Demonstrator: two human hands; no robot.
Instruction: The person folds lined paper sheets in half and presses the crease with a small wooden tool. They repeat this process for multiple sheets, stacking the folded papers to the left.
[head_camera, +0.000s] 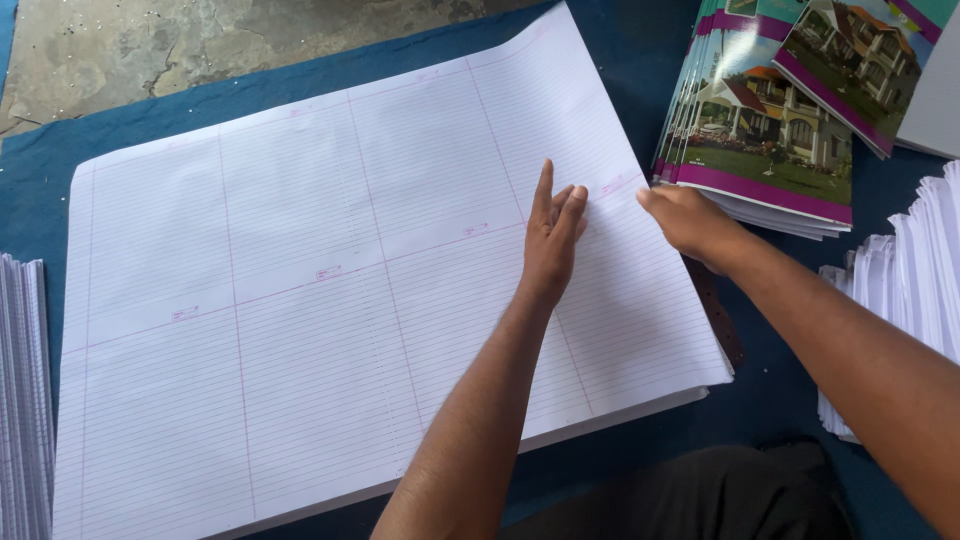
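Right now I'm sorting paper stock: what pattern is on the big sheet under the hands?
White big sheet with fine ruled lines and pink dividing lines; head view.

- A dark blue cloth (620, 40) covers the floor and reaches across most of the view.
- Bare grey concrete floor (150, 45) shows beyond the cloth's far edge at the upper left, stained, cracked and speckled with small pale scraps.
- Soft, even daylight falls over everything, with only faint shadows.
- No wall, window or furniture comes into view.
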